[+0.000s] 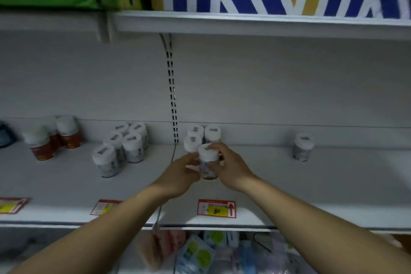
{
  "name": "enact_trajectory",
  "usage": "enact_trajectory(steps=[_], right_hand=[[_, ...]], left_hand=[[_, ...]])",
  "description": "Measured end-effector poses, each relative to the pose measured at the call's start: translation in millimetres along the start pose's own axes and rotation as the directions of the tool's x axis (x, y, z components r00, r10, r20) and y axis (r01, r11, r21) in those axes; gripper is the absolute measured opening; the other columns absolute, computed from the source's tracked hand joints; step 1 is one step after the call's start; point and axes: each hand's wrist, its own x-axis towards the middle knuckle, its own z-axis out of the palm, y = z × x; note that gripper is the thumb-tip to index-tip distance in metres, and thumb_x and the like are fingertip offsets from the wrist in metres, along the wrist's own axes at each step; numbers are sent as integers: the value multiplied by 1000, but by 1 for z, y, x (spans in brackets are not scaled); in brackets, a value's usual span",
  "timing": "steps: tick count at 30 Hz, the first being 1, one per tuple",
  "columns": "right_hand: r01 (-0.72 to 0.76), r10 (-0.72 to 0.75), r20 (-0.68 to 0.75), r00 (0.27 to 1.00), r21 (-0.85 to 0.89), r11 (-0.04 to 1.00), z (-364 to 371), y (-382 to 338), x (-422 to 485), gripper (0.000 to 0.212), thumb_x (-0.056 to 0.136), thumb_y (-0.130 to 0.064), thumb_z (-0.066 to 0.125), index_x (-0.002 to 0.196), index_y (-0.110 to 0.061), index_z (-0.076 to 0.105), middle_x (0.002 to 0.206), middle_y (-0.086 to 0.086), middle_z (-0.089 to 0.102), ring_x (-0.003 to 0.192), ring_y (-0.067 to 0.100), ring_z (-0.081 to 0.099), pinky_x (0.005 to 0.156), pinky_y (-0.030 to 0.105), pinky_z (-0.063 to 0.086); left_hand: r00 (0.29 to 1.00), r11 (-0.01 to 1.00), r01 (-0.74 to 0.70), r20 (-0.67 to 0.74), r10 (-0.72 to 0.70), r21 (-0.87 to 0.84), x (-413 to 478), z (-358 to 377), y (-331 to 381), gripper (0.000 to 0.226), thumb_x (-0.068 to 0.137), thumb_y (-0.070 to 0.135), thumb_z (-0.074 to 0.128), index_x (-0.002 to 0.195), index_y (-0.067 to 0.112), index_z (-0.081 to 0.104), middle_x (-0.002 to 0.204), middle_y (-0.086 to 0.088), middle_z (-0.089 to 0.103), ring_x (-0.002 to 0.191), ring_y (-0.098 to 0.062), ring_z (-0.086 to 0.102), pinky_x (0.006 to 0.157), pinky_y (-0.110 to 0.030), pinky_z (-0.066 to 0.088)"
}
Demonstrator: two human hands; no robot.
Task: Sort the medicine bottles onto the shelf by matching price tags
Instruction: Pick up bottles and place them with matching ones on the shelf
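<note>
A white-capped medicine bottle (pixel 208 160) stands on the white shelf (pixel 289 184), held between both hands. My left hand (pixel 178 176) grips its left side and my right hand (pixel 229 167) grips its right side and cap. Three like bottles (pixel 200 135) stand right behind it. A red and yellow price tag marked 80 (pixel 216 208) sits on the shelf edge in front. Farther left stand several white bottles (pixel 122 147) and three bottles with orange labels (pixel 51 138). One bottle (pixel 302 147) stands alone at the right.
Two more price tags (pixel 104 207) (pixel 11 205) lie along the shelf edge at left. An upper shelf (pixel 244 23) carries a green bag and a white-blue bag. Packaged goods (pixel 200 251) fill the level below. A slotted upright (pixel 172 95) divides the back wall.
</note>
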Motion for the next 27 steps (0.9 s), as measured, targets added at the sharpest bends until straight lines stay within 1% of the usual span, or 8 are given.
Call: enact_trajectory(steps=[4, 7, 9, 11, 13, 21, 25, 27], right_hand=[[60, -59, 16, 998, -12, 998, 8, 32, 8, 38, 92, -22, 55, 129, -22, 45, 132, 2, 51, 111, 16, 50, 88, 20, 38], [97, -97, 8, 995, -1, 995, 13, 43, 16, 38, 92, -20, 54, 128, -20, 45, 132, 2, 50, 112, 13, 49, 88, 17, 35], [109, -109, -2, 994, -4, 994, 16, 46, 22, 37, 92, -19, 53, 128, -19, 45, 132, 3, 50, 112, 11, 48, 90, 16, 34], [108, -108, -24, 994, -25, 994, 18, 48, 28, 36, 93, -20, 53, 128, -20, 44, 133, 3, 49, 116, 13, 48, 90, 13, 33], [104, -107, -53, 993, -52, 993, 20, 51, 33, 37, 93, -19, 53, 129, -19, 44, 133, 5, 47, 118, 17, 48, 88, 10, 30], [110, -117, -100, 988, -73, 991, 20, 54, 46, 39, 91, -13, 53, 129, -18, 45, 131, 11, 44, 114, 27, 50, 90, 25, 39], [116, -123, -76, 989, -88, 989, 19, 55, 49, 39, 91, -15, 54, 129, -18, 45, 132, 10, 44, 115, 27, 50, 90, 28, 40], [114, -120, -56, 991, -94, 989, 16, 53, 48, 43, 91, -17, 56, 132, -19, 42, 136, 8, 42, 120, 24, 48, 93, 24, 37]], left_hand=[[999, 999, 10, 42, -12, 38, 17, 13, -5, 48, 88, 5, 53, 131, 25, 47, 113, 11, 51, 102, -6, 49, 79, -14, 37], [980, 963, -120, -127, 154, 242, 29, 8, -11, 42, 85, 7, 54, 127, 13, 53, 117, -3, 56, 105, -16, 52, 87, -20, 34], [961, 882, -139, -155, 230, 450, 44, -2, -21, 55, 85, 14, 57, 137, 8, 40, 137, -15, 43, 125, -30, 42, 102, -31, 33], [982, 781, -98, -68, 177, 616, 56, -11, -31, 72, 87, 21, 56, 147, 14, 17, 154, -11, 17, 141, -29, 21, 112, -37, 25], [995, 719, -72, -3, 103, 691, 62, -15, -37, 78, 88, 25, 54, 149, 19, 5, 158, -6, 4, 144, -26, 12, 115, -38, 25], [999, 703, -53, 45, 30, 709, 63, -16, -35, 85, 90, 29, 53, 147, 23, -10, 158, -1, -9, 145, -24, 0, 116, -42, 22], [999, 717, -26, 38, 0, 697, 61, -13, -32, 88, 89, 29, 54, 147, 24, -12, 157, 0, -13, 145, -24, -4, 115, -45, 22], [999, 731, -25, 44, -7, 682, 60, -14, -31, 89, 89, 29, 54, 147, 25, -13, 157, 0, -16, 145, -25, -6, 116, -47, 21]])
